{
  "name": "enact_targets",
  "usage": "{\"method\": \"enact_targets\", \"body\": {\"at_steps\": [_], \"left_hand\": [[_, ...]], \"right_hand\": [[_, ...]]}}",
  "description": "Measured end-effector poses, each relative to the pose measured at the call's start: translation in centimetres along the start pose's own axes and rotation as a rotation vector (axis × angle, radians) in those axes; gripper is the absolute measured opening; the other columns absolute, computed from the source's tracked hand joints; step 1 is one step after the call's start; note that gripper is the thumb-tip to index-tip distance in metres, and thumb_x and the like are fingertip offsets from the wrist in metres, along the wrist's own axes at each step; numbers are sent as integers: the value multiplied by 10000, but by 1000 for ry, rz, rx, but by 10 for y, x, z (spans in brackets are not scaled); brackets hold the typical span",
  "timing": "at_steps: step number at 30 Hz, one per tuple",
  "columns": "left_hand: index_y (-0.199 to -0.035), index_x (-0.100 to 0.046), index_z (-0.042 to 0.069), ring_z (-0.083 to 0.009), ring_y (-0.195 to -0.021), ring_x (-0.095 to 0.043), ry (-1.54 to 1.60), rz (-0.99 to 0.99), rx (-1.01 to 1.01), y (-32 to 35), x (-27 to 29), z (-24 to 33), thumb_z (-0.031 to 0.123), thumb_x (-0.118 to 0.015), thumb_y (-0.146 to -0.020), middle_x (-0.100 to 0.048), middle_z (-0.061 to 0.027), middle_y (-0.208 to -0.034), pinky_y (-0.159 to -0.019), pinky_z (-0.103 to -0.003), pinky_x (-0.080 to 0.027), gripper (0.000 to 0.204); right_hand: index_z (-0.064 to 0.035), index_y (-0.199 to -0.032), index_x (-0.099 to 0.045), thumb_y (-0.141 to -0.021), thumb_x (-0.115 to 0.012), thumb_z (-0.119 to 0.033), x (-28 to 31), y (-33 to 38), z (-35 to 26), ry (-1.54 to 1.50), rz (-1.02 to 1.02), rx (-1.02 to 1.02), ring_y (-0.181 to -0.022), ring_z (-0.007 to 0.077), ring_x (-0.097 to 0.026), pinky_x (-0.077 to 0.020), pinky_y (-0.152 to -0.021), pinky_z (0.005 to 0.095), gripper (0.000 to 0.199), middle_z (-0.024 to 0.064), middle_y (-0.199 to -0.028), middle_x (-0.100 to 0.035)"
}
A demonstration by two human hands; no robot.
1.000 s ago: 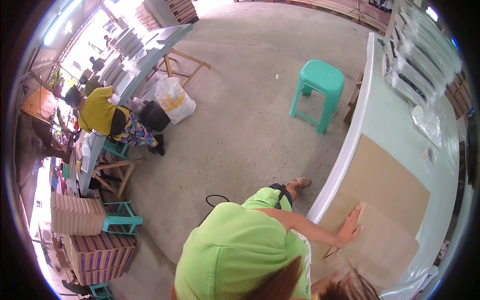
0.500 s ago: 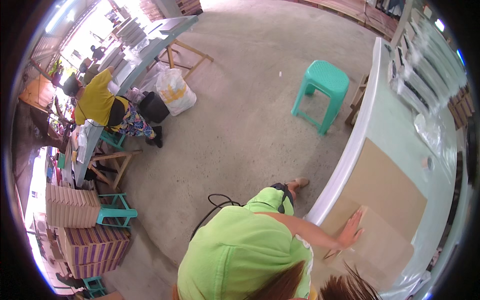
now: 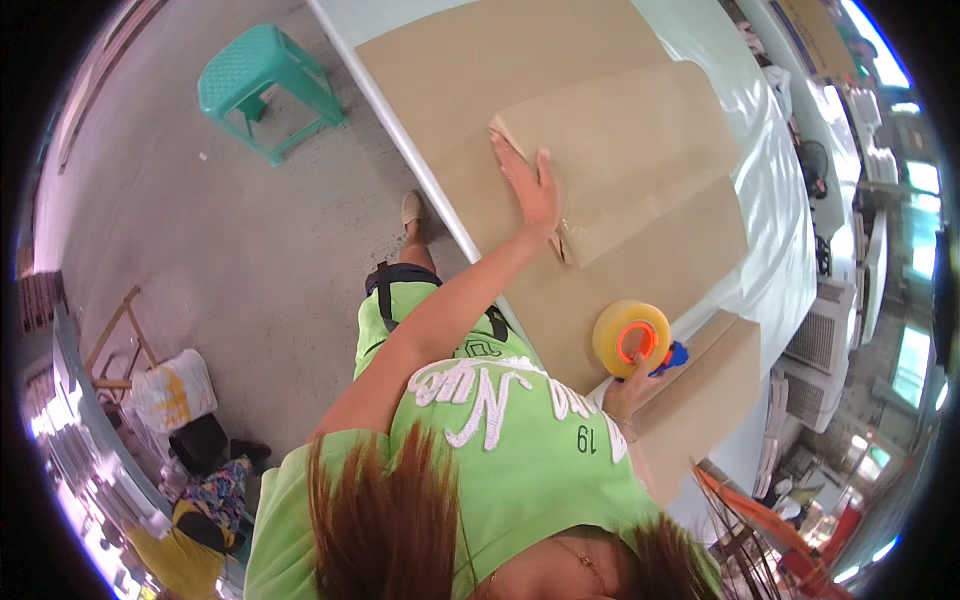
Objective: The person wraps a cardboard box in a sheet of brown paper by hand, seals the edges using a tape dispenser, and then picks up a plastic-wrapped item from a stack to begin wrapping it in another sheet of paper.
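Note:
My left hand (image 3: 530,190) lies flat with fingers stretched out on a folded brown paper package (image 3: 625,155), close to its left edge. Shiny, tape-like patches show beside the wrist. Beneath the package spreads a large brown paper sheet (image 3: 450,70) on the table. My right hand (image 3: 630,390) is closed round a tape dispenser (image 3: 672,357) with blue parts, carrying a big roll of yellowish tape (image 3: 612,335) with an orange core. The dispenser's grip is mostly hidden by the fingers. Next to this hand is a long brown cardboard piece (image 3: 695,385).
The table (image 3: 780,240) is covered in glossy clear plastic, and its pale edge (image 3: 410,150) runs beside my body. A green plastic stool (image 3: 265,80) stands on the concrete floor. A white sack (image 3: 175,390) and a person in yellow (image 3: 180,560) are at the lower left.
My view has swung round toward the table. The right hand with the tape dispenser has come into sight. My left hand still rests on the folded paper.

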State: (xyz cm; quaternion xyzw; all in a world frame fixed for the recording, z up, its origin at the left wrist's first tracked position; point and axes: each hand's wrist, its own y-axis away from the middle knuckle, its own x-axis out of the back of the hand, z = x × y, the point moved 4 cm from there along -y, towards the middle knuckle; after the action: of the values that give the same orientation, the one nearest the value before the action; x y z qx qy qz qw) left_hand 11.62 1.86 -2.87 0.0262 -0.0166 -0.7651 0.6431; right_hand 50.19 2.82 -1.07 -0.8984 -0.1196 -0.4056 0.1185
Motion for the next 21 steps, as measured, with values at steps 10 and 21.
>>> {"method": "enact_targets", "body": {"at_steps": [10, 21], "left_hand": [[-1490, 16, -33, -320, -1464, 5, 24, 27, 28, -5, 9, 3, 307, -453, -986, -10, -201, -1576, -1177, -434, -7, 768], [-1477, 0, -71, -319, -1461, 8, 102, -20, 65, -8, 12, 2, 329, -473, -979, 16, -227, -1566, -1172, -419, -35, 795]], "right_hand": [[-36, -1434, -195, -794, -689, -67, 28, -103, -163, -736, -18, -190, -1194, 203, -470, -390, -1009, 347, 808, 127, -1333, -423], [-99, -1351, -351, -718, -745, -34, -46, -172, -297, -338, -566, 309, -1129, 237, -506, -459, -927, 342, 749, 122, -1213, -465]]}}
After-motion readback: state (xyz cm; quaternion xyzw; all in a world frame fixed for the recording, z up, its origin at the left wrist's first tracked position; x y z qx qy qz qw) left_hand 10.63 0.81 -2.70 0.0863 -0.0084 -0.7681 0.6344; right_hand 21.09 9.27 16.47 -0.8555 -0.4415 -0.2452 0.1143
